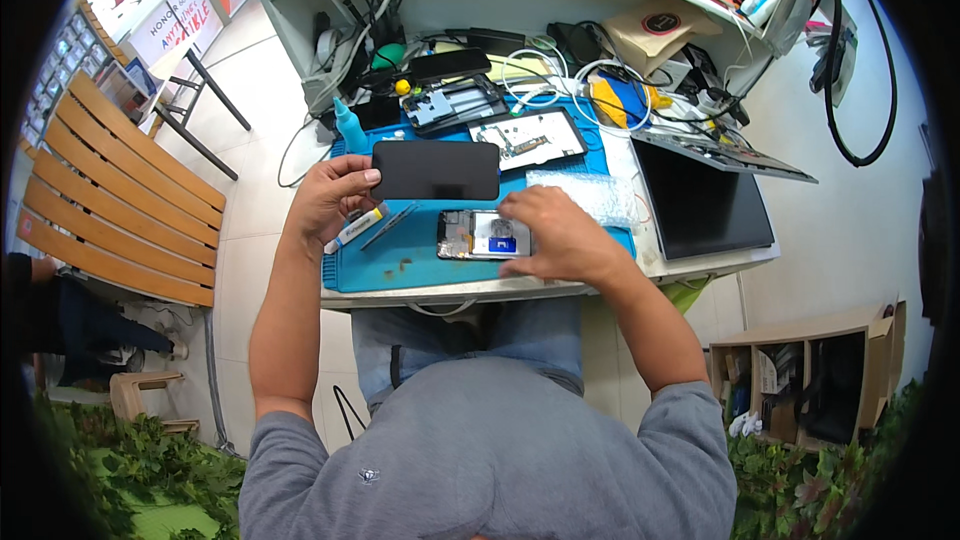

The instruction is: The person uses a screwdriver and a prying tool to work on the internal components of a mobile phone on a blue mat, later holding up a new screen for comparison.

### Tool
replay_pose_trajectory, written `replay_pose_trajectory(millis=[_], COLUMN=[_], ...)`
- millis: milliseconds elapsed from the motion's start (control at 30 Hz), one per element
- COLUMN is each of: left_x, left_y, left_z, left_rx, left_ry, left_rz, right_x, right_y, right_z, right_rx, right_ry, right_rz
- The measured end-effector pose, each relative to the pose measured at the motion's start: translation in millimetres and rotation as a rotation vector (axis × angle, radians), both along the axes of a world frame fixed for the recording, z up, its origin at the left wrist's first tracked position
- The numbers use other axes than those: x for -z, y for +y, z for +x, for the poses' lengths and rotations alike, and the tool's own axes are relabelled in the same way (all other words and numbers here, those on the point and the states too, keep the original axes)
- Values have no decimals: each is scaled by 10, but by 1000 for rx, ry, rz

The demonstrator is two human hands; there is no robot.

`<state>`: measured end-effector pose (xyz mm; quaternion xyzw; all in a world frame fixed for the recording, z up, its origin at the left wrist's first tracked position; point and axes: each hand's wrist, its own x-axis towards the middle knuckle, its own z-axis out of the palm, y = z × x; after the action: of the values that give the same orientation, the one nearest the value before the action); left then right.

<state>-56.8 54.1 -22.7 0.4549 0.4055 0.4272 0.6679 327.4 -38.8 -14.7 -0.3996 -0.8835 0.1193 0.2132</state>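
Observation:
My left hand point(335, 195) is closed on the left end of a black phone screen point(437, 171), thumb on top, raised over the work mat. An opened phone point(456, 236) lies on the blue mat point(385, 272), its inner parts and a blue-marked battery point(500, 244) showing. Around the right end of that phone, my right hand point(565, 232) has its fingers at the far edge and its thumb at the near edge. Close by my left hand are a white tube with a yellow end point(357, 226) and tweezers point(389, 224); whether my fingers touch the tube is unclear.
Behind the mat's middle lie a white panel with phone parts point(530, 140), a black phone frame point(455, 103) and tangled cables point(545, 75). A light-blue bottle point(350, 127) stands left. Bubble wrap point(590, 198) and an open laptop point(700, 202) sit to the right.

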Motion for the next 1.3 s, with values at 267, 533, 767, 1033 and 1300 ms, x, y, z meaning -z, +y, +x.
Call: replay_pose_trajectory(millis=[267,533,767,1033,1300], left_x=[-12,-106,-295,-152,-23], left_y=[-105,-92,-62,194,331], left_z=[-136,-457,-477,-100,289], left_rx=[-66,-151,-237,66,196], left_ry=[-16,-129,-264,-140,22], left_rz=[16,72,58,-18,-117], right_x=[-143,29,312,392,495], right_y=[308,361,656,542,246], right_z=[-132,-68,111,39,-176], right_rx=[-35,-19,-79,-233,-201], right_ry=[-204,91,1177,1686,1782], right_rz=[-291,-414,-980,-1236,-1337])
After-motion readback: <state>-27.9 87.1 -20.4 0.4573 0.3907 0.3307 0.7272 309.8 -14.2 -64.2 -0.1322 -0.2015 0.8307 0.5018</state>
